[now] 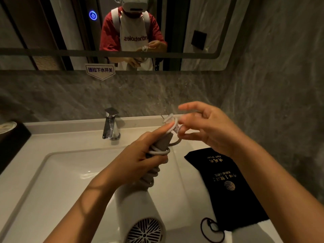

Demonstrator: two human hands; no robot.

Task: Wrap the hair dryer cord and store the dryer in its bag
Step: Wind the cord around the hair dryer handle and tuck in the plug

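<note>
Both forearms are bare, and the mirror (105,32) reflects red short sleeves (108,32) under a white bib (133,35).

Glossy white counter (73,137), mirror-bright chrome faucet (110,125), matt black cloth bag (233,195), smooth white plastic dryer (140,213), rough grey stone wall (280,85)

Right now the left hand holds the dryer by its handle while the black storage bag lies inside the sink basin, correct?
Not quite. In the head view the black storage bag lies on the counter right of the sink basin, not inside it. The left hand does hold the dryer by its handle.
</note>
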